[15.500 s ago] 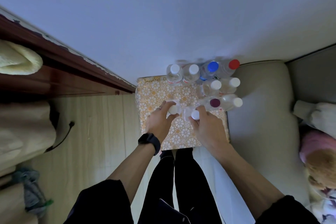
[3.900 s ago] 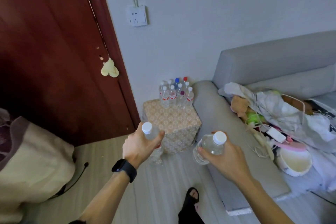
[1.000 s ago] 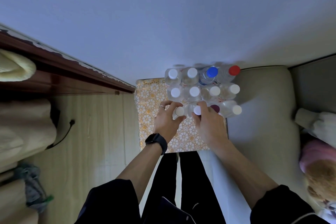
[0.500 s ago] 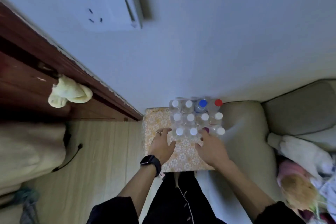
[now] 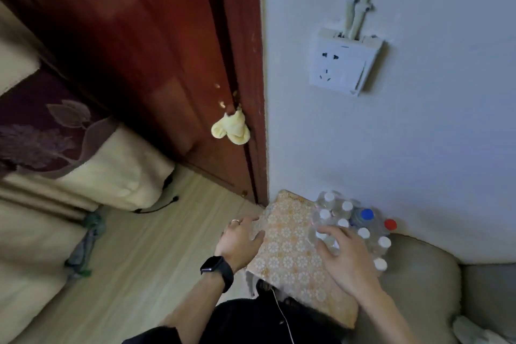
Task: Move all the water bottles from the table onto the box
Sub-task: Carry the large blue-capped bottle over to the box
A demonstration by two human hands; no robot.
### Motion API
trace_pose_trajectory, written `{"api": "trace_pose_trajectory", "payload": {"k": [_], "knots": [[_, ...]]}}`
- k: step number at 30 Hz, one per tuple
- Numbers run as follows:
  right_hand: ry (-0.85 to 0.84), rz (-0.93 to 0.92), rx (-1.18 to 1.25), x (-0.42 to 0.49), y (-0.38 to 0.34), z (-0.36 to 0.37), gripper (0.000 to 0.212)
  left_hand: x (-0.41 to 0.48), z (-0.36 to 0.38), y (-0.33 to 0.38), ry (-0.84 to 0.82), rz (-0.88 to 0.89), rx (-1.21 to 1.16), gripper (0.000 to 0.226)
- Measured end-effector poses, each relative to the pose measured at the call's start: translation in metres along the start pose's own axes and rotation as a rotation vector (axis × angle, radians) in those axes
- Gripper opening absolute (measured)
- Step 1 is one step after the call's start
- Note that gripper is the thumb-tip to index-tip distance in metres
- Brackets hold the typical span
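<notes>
Right hand (image 5: pixel 346 257), fingers splayed, touches the water bottles (image 5: pixel 347 215), left hand (image 5: pixel 240 243) rests empty on the box (image 5: pixel 290 257) — nudge gently

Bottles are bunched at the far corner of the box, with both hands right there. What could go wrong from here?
The right hand lies with spread fingers on the tightly packed bottles; a careless pull away could topple several.
The white-capped bottle nearest the sofa arm seems to stand at the edge of the box and could slip off.
The left hand rests on the box's left edge; leaning there might shift it.
</notes>
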State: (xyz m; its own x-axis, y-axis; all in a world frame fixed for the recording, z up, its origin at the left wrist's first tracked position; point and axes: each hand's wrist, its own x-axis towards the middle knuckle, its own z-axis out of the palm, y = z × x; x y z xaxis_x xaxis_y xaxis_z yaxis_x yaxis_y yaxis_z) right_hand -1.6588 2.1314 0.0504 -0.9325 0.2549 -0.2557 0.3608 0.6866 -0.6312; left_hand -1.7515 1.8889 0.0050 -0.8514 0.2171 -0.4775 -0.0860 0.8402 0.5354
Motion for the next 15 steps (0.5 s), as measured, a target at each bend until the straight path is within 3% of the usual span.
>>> {"api": "trace_pose_trajectory", "payload": {"k": [4, 9, 15], "knots": [[-0.176, -0.242, -0.087, 0.016, -0.024, 0.028, 0.021, -0.059, -0.005, -0.051, 0.19, -0.181, -0.056, 0.045], [-0.453, -0.566, -0.226, 0.009, -0.084, 0.096, 0.022, -0.18, 0.013, -0.119, 0.447, -0.559, -0.158, 0.045], [-0.813, -1.064, -0.324, -0.099, -0.196, 0.197, 0.025, -0.373, 0.063, -0.17, 0.808, -1.043, -0.357, 0.046]]}}
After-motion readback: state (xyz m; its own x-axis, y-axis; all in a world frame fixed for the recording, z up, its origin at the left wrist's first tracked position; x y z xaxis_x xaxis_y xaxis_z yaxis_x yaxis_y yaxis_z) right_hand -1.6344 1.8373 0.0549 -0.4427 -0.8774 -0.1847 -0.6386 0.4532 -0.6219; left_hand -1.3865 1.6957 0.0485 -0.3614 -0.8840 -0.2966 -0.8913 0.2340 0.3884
